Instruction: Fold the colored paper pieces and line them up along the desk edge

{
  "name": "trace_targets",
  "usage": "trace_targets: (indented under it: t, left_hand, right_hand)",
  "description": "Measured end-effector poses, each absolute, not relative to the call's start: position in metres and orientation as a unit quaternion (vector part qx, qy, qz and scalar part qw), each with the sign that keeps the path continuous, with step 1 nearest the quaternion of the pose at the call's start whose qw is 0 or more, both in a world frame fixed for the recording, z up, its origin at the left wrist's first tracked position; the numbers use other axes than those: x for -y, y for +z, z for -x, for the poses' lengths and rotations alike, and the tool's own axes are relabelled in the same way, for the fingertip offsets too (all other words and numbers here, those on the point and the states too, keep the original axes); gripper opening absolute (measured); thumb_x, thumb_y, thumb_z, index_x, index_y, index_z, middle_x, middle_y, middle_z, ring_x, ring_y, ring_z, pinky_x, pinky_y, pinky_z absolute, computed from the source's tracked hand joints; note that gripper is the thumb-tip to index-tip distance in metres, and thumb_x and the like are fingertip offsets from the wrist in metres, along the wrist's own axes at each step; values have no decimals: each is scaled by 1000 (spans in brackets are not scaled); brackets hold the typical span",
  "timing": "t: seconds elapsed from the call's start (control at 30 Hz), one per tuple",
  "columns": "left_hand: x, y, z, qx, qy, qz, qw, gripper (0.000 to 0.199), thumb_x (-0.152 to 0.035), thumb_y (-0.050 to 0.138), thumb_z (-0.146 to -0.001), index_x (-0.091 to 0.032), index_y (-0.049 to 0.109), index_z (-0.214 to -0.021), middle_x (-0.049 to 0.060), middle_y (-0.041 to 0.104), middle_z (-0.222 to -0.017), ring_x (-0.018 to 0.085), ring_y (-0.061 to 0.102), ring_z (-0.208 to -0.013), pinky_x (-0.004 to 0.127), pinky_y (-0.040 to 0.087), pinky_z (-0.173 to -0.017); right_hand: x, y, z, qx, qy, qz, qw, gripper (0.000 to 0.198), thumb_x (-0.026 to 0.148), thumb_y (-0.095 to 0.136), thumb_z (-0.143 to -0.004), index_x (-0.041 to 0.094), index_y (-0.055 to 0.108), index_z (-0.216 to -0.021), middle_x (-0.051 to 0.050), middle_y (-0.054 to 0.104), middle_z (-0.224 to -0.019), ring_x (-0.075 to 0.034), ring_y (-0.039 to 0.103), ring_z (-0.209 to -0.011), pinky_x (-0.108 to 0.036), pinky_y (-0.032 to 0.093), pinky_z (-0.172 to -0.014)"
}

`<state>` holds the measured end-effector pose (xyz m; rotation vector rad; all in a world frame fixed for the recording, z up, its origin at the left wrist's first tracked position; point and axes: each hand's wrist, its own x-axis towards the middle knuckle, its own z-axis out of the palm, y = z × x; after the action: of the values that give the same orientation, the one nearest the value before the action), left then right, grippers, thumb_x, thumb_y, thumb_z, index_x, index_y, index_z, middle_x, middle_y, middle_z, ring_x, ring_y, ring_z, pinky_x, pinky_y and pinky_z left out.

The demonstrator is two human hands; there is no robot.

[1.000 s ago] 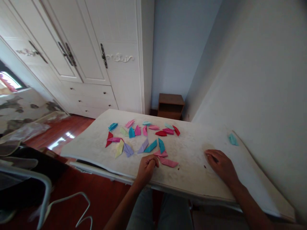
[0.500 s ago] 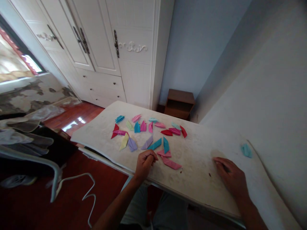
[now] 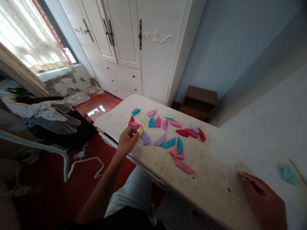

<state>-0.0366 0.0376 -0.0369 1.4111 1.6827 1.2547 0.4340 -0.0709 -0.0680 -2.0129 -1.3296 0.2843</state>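
Observation:
My left hand (image 3: 129, 138) reaches to the left part of the table, its thumb and fingers pinched at a yellow folded paper piece (image 3: 140, 131), which they partly cover. Right beside it lies a lavender folded piece (image 3: 145, 138), and just behind are a magenta piece (image 3: 134, 124) and a red piece (image 3: 131, 119). Over at the right, my right hand (image 3: 263, 198) rests on the table with its fingers curled together, and no paper shows in it. A light teal folded piece (image 3: 287, 174) lies beyond that hand.
Several more folded papers, such as a pink one (image 3: 184, 166) and a blue one (image 3: 179, 145), are spread over the white table (image 3: 206, 191). A wardrobe (image 3: 158, 64) and a brown nightstand (image 3: 200, 99) stand behind. Clothes (image 3: 48, 111) are piled at the left.
My left hand has moved left and away from me, from the table's front edge to the yellow piece. The view has turned left; my right hand stays on the table.

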Motion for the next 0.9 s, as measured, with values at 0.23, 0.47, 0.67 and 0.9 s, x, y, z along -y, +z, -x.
trace_targets:
  t: [0.23, 0.47, 0.67, 0.9]
  left_hand:
    - [-38, -31, 23, -664, 226, -677, 225, 66, -45, 69, -73, -14, 53, -129, 2, 63, -75, 19, 58, -67, 28, 39, -60]
    - [-38, -28, 24, -648, 129, -718, 220, 53, -49, 70, -73, -20, 65, -118, 5, 67, -87, 23, 62, -81, 29, 41, -67]
    - [-27, -28, 16, -673, 85, -716, 167, 48, -52, 61, -81, -26, 66, -120, 6, 66, -99, 25, 64, -86, 31, 44, -74]
    - [-18, -30, 18, -654, 110, -729, 170, 48, -52, 51, -84, -22, 69, -118, 7, 65, -100, 23, 62, -80, 32, 46, -74]
  right_hand:
    - [70, -65, -429, 487, 104, 791, 354, 47, 61, 55, -68, 23, 72, -90, -8, 73, -103, -35, 64, -103, -53, 45, -100]
    - [69, -61, -427, 473, 119, 792, 366, 48, 58, 56, -66, 21, 72, -91, -9, 72, -103, -34, 64, -105, -52, 45, -102]
    - [68, -71, -435, 493, 112, 768, 394, 43, 55, 58, -70, 21, 73, -91, -8, 73, -100, -31, 66, -100, -48, 48, -98]
    - [67, -77, -440, 523, 114, 738, 411, 37, 50, 59, -77, 20, 73, -91, -8, 73, -97, -27, 67, -94, -41, 51, -90]
